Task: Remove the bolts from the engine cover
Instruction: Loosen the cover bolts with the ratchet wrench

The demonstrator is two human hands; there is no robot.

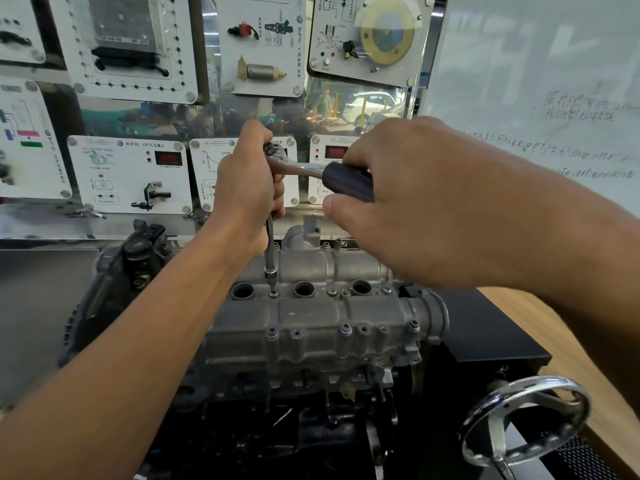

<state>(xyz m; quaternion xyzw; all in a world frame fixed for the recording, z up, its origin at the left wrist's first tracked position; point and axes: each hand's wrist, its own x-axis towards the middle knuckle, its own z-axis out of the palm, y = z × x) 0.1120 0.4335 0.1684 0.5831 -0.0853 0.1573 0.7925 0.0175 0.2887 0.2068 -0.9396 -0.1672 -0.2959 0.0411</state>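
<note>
Several bolts are still seated in the engine cover, which lies below both hands. One bolt in the middle row, beside an open plug well, sits straight below the left hand. The socket on the long extension hangs just above that bolt's head and looks not yet dropped onto it, though the gap is small and hard to be sure of. The left hand's fingers are curled round the top of the extension, just under the head of the ratchet, holding it upright. To the right of that hand, the right hand wraps the ratchet's dark handle, thumb laid along its near side. I judge the step to be lining the tool up on this bolt, with loosening not begun. The next move calls for lowering the socket squarely onto the head, keeping the extension vertical with the left hand, then swinging the handle with the right. Beyond the hands stand training panels; below the right forearm is a chrome handwheel.
</note>
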